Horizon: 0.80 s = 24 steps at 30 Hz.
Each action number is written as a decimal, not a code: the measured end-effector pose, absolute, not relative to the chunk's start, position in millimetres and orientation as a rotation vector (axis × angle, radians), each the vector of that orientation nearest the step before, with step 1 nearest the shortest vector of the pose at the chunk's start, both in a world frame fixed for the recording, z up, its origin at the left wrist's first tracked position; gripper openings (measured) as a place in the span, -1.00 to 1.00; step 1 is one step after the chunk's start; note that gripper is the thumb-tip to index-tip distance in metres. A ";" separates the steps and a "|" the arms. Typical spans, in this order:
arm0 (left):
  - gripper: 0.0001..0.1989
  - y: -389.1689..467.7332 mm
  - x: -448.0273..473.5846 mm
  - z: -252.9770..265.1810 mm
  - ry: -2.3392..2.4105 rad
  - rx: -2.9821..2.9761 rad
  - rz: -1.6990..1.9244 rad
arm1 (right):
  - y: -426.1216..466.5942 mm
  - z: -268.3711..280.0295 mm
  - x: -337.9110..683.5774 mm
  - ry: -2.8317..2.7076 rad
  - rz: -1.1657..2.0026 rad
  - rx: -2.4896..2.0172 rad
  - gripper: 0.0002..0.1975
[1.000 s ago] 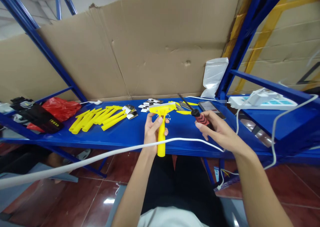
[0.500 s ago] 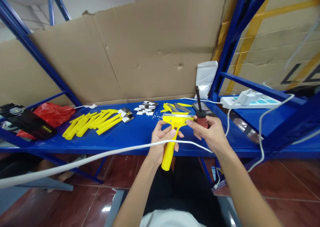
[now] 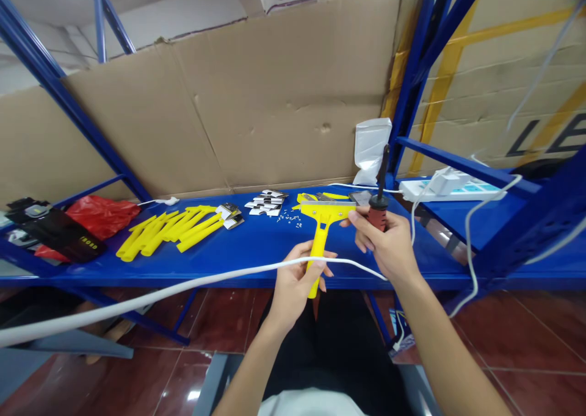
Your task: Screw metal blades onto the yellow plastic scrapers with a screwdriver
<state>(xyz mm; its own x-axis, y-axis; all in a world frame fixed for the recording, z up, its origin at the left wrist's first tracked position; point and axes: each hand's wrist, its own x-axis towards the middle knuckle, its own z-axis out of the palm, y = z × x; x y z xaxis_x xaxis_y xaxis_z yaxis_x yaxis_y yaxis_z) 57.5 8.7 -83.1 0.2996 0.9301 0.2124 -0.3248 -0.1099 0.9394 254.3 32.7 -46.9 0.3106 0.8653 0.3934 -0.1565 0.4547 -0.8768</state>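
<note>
My left hand point(image 3: 300, 279) is closed round the handle of a yellow scraper point(image 3: 323, 218), held upright above the shelf's front edge. A metal strip runs along the scraper's wide head, and two screws show on its face. My right hand point(image 3: 389, 239) grips a screwdriver point(image 3: 378, 216) with a red and black handle, its dark shaft pointing up. The thumb and finger of that hand also touch the right end of the scraper's head. Beyond the scraper lie small loose screws point(image 3: 290, 218), a stack of metal plates point(image 3: 268, 202) and yellow scraper parts point(image 3: 336, 195).
Yellow handles point(image 3: 160, 233) lie in a row at left, with packaged blades point(image 3: 230, 215) at their end. A red bag point(image 3: 103, 213) and black case point(image 3: 55, 230) sit farther left. A white cable point(image 3: 192, 282) crosses in front; a power strip point(image 3: 462, 187) stands at right.
My left hand has slid lower on the scraper's handle, and the scraper stands straighter. My right hand has shifted slightly right, with the screwdriver now leaning right.
</note>
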 end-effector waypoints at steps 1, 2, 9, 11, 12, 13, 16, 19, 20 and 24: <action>-0.52 8.5 57.4 -82.4 0.671 1.228 1.215 | 33.2 -48.4 254.4 -1.038 0.801 -0.834 -0.65; -0.52 8.7 57.4 -81.7 0.686 1.217 1.228 | 33.8 -50.1 254.8 -1.051 0.807 -0.828 -0.65; -0.66 16.0 59.6 -75.9 0.578 0.963 1.262 | 36.4 -52.7 254.6 -1.219 0.874 -0.865 -0.58; -0.65 18.4 61.6 -73.8 0.475 0.825 1.232 | 36.1 -50.7 250.9 -1.243 0.918 -0.876 -0.53; -0.64 19.2 62.9 -72.9 0.432 0.768 1.204 | 35.7 -49.9 248.7 -1.261 0.937 -0.876 -0.53; -0.66 19.8 64.2 -72.2 0.396 0.720 1.171 | 35.2 -49.5 246.6 -1.288 0.948 -0.874 -0.52; -0.78 20.1 69.3 -72.0 0.327 0.620 1.082 | 33.4 -50.9 241.2 -1.356 0.952 -0.853 -0.49; -0.86 19.4 74.5 -73.3 0.288 0.543 1.019 | 31.9 -54.6 238.1 -1.340 0.961 -0.838 -0.49; -0.87 19.3 75.9 -73.7 0.276 0.525 1.005 | 31.6 -55.5 237.5 -1.328 0.975 -0.830 -0.50; -0.87 19.7 79.2 -75.2 0.265 0.485 0.981 | 31.0 -56.5 236.2 -1.300 1.010 -0.789 -0.49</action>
